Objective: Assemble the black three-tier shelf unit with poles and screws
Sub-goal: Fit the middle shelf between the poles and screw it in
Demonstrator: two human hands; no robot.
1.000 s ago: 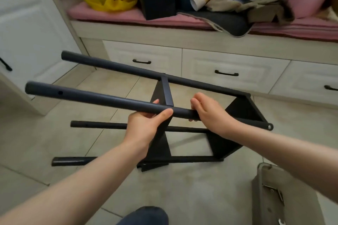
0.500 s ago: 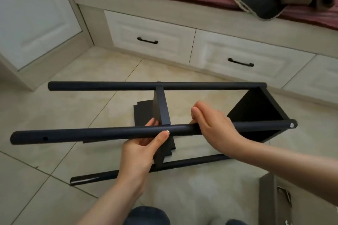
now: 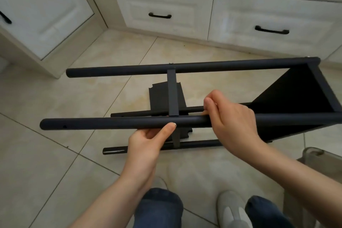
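The black shelf unit lies on its side on the tiled floor, its poles running left to right. Both hands hold the near upper pole [image 3: 111, 123]. My left hand [image 3: 148, 140] grips it from below with the thumb on its front. My right hand [image 3: 231, 118] wraps over it from above. The far upper pole [image 3: 129, 70] carries a screw head on top. One black shelf panel [image 3: 296, 102] sits at the right end, and a middle panel [image 3: 166, 98] stands edge-on between the poles. Two lower poles [image 3: 194, 144] rest near the floor.
White drawers with black handles [image 3: 160, 15] run along the back, and a white cabinet door [image 3: 37, 11] stands at the left. A translucent container [image 3: 314, 155] sits on the floor at the right. My knees and a grey shoe [image 3: 231, 207] are at the bottom.
The view has tilted downward and closer. The frame has rotated so the poles lie more level, and the unit sits lower toward the floor. Both hands kept their hold on the near pole.
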